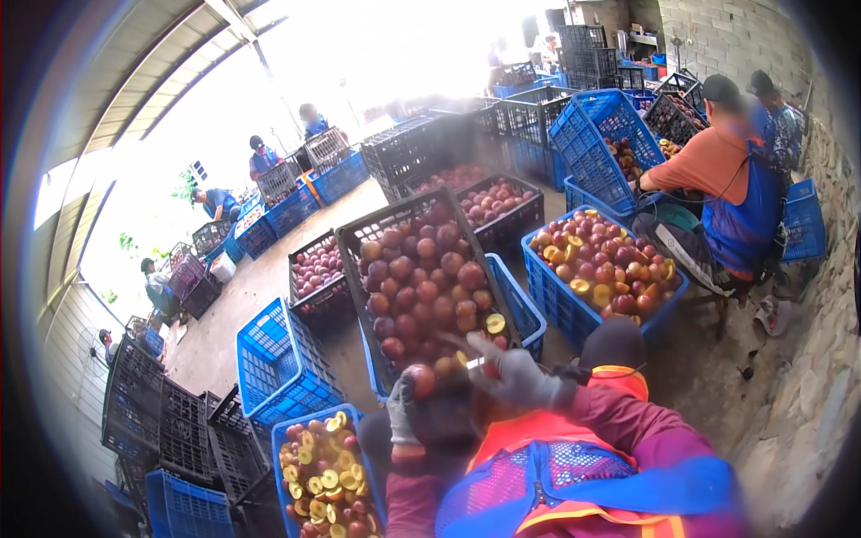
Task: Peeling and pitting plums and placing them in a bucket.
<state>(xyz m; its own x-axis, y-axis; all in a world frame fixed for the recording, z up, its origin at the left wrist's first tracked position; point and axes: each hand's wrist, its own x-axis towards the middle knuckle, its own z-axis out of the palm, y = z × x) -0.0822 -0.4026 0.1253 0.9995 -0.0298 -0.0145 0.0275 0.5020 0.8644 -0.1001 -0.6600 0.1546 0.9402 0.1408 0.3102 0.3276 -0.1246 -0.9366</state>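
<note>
My left hand (403,414), in a grey glove, is closed around a whole dark red plum (420,381). To its right, my gloved right hand (520,378) is blurred by motion, its fingers curled around what looks like a small knife (474,362) with a short bright blade. Red fruit shows beside those fingers. Both hands are at the near edge of a tilted black crate (350,269) heaped with whole plums (421,287). One cut plum half (496,324) lies at that heap's right edge. The black crate leans over a blue crate (535,327).
Cut plums fill a blue crate (281,430) at lower left and another blue crate (560,300) at right. A blue crate (269,345) stands at left, beside stacked black crates (148,394). A co-worker (731,193) sits at right near a stone wall (816,359); others work farther back.
</note>
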